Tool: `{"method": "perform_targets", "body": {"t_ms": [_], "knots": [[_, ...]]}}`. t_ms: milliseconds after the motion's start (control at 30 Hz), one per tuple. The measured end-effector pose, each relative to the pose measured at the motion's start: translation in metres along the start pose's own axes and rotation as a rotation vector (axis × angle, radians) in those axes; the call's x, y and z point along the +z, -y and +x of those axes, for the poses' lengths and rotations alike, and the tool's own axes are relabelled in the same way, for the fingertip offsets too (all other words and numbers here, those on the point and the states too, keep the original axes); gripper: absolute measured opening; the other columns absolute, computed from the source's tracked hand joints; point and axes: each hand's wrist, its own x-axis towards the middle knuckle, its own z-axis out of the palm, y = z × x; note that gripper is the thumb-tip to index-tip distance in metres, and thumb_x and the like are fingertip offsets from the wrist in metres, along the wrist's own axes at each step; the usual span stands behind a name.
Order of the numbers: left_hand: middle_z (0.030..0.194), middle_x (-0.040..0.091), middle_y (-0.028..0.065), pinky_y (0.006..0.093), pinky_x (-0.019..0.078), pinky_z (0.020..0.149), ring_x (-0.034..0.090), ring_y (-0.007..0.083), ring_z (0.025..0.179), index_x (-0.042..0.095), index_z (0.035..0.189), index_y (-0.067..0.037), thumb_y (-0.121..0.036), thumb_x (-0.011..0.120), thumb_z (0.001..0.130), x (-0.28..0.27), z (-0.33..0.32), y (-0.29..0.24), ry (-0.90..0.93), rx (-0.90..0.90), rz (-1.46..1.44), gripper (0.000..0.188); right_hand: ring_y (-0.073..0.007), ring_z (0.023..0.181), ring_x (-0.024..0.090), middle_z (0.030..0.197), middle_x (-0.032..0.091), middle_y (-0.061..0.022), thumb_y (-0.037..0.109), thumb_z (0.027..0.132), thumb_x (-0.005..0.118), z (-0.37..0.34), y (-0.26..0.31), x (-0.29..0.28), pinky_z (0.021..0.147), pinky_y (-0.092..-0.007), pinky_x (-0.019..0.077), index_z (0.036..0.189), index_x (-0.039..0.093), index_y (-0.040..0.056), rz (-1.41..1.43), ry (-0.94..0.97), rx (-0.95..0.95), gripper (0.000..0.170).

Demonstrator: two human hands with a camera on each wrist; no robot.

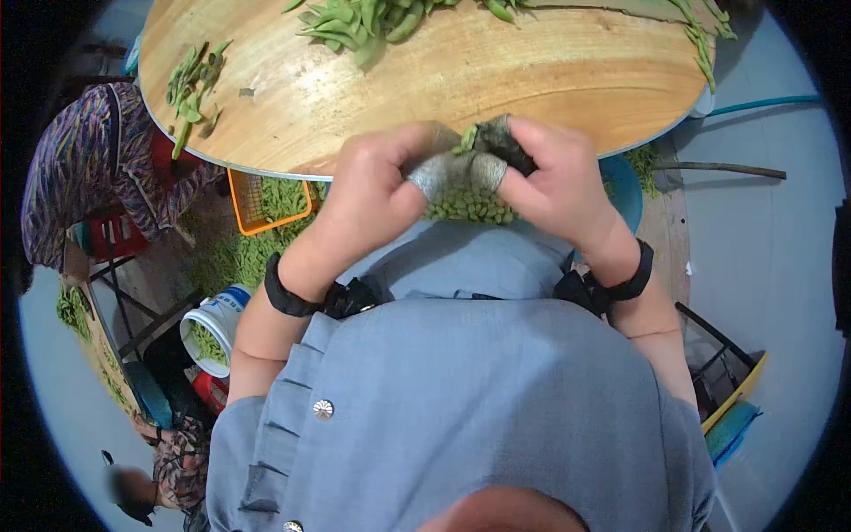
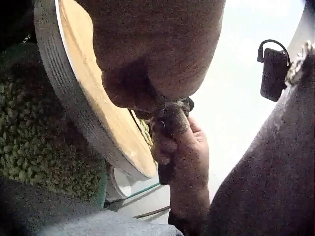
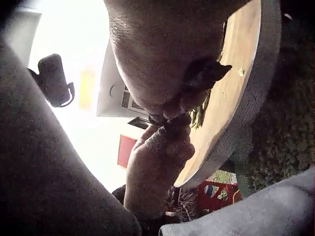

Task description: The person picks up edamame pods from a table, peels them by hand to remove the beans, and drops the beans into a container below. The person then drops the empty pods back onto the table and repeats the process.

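Both hands meet just past the near edge of the round wooden table [image 1: 496, 80], above a heap of shelled green beans [image 1: 470, 206]. Between the fingertips is a green pod [image 1: 466, 140], pinched by the left hand [image 1: 377, 173] and the right hand [image 1: 558, 182]. Silvery coverings wrap the thumbs and some fingertips. A dark thing, perhaps pods, lies within the right hand's curled fingers. In the left wrist view the left hand [image 2: 157, 64] touches the right hand [image 2: 184, 152]; the right wrist view shows the right hand [image 3: 157, 59] against the left hand [image 3: 157, 157], the pod hidden.
Green pods [image 1: 346, 25] lie at the table's far side, darker pods [image 1: 193, 84] at its left. Below stand an orange basket [image 1: 235, 204], a white bucket [image 1: 199, 324] and a blue tub [image 1: 625, 191]. Two other people, one in a patterned top [image 1: 84, 168], are at the left.
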Motion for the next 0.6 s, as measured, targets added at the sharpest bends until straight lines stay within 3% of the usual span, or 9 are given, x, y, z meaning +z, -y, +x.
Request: {"method": "perform_targets", "body": {"t_ms": [33, 67, 133, 167, 333, 367, 467, 500, 600], "knots": [[0.078, 0.066, 0.0129, 0.0302, 0.0506, 0.067, 0.064, 0.0178, 0.072, 0.063, 0.095, 0.002, 0.0, 0.056, 0.08, 0.0, 0.003, 0.001, 0.018, -0.068, -0.156, 0.018, -0.0245, 0.058, 0.059, 0.069, 0.059, -0.0116, 0.011, 0.077, 0.065, 0.001, -0.004, -0.002, 0.054, -0.0326, 0.0468, 0.091, 0.059, 0.0022, 0.065, 0.005, 0.017, 0.018], [0.079, 0.067, 0.0116, 0.0298, 0.0508, 0.067, 0.063, 0.016, 0.072, 0.063, 0.096, 0.003, -0.003, 0.057, 0.081, 0.0, 0.005, 0.002, 0.037, -0.136, -0.311, 0.017, -0.0245, 0.058, 0.059, 0.069, 0.059, -0.0116, 0.011, 0.077, 0.065, 0.003, -0.003, -0.006, 0.054, -0.0326, 0.0468, 0.091, 0.059, 0.0022, 0.064, 0.002, 0.02, 0.018], [0.078, 0.066, 0.0062, 0.0275, 0.0502, 0.065, 0.06, 0.0117, 0.071, 0.064, 0.097, 0.002, -0.006, 0.058, 0.084, -0.005, 0.01, 0.0, 0.067, -0.143, -0.336, 0.017, -0.0107, 0.054, 0.056, 0.069, 0.061, -0.003, 0.009, 0.078, 0.066, 0.008, 0.003, -0.015, 0.048, -0.0248, 0.0448, 0.094, 0.061, 0.0023, 0.656, 0.155, 0.437, 0.018], [0.079, 0.066, 0.0045, 0.0264, 0.0493, 0.065, 0.059, 0.0108, 0.071, 0.065, 0.098, 0.001, -0.006, 0.058, 0.085, -0.009, 0.014, -0.003, 0.145, -0.223, -0.466, 0.016, -0.0028, 0.054, 0.054, 0.073, 0.06, 0.0007, 0.008, 0.078, 0.068, 0.009, 0.002, -0.016, 0.046, -0.0186, 0.0423, 0.096, 0.062, 0.0031, 0.699, 0.152, 0.433, 0.02], [0.08, 0.059, -0.0031, 0.0206, 0.0418, 0.058, 0.051, 0.0044, 0.068, 0.063, 0.1, -0.001, -0.016, 0.065, 0.088, -0.004, 0.012, 0.007, 0.238, -0.327, -0.783, 0.02, -0.0075, 0.064, 0.058, 0.074, 0.061, 0.0008, 0.011, 0.077, 0.069, -0.005, -0.018, -0.008, 0.055, -0.0245, 0.0464, 0.097, 0.062, 0.0012, 0.691, 0.132, 0.377, 0.024], [0.08, 0.058, -0.0035, 0.0207, 0.0417, 0.059, 0.051, 0.0043, 0.068, 0.062, 0.1, -0.002, -0.017, 0.064, 0.088, -0.007, 0.007, 0.008, 0.242, -0.323, -0.646, 0.02, -0.0085, 0.068, 0.058, 0.075, 0.06, 0.0015, 0.012, 0.077, 0.068, -0.008, -0.021, -0.006, 0.059, -0.0267, 0.0476, 0.097, 0.062, 0.0004, 0.607, 0.102, 0.294, 0.024], [0.084, 0.061, 0.0009, 0.0249, 0.0464, 0.066, 0.054, 0.0076, 0.075, 0.063, 0.1, 0.0, -0.01, 0.061, 0.086, -0.038, -0.012, 0.013, 0.331, -0.402, -0.384, 0.017, -0.0235, 0.069, 0.06, 0.078, 0.062, -0.0088, 0.016, 0.073, 0.068, -0.02, -0.022, -0.014, 0.068, -0.0336, 0.0486, 0.095, 0.065, 0.0063, 0.177, 0.343, 0.149, 0.024], [0.078, 0.06, 0.0037, 0.0267, 0.0456, 0.063, 0.053, 0.0087, 0.071, 0.063, 0.097, -0.001, -0.01, 0.062, 0.084, -0.048, -0.023, 0.021, 0.331, -0.213, -0.152, 0.015, -0.0235, 0.069, 0.06, 0.078, 0.062, -0.0088, 0.016, 0.073, 0.068, -0.019, -0.022, -0.016, 0.068, -0.0336, 0.0486, 0.095, 0.065, 0.0063, 0.168, 0.34, 0.14, 0.024], [0.074, 0.062, 0.0158, 0.0359, 0.0474, 0.062, 0.059, 0.0291, 0.066, 0.062, 0.092, -0.001, -0.005, 0.063, 0.073, -0.073, -0.051, 0.017, 0.466, -0.359, 0.309, 0.019, -0.0208, 0.073, 0.062, 0.078, 0.063, -0.0088, 0.011, 0.073, 0.067, -0.006, -0.024, -0.024, 0.069, -0.031, 0.0487, 0.09, 0.068, 0.0051, 0.058, 0.316, 0.003, 0.018]]}}
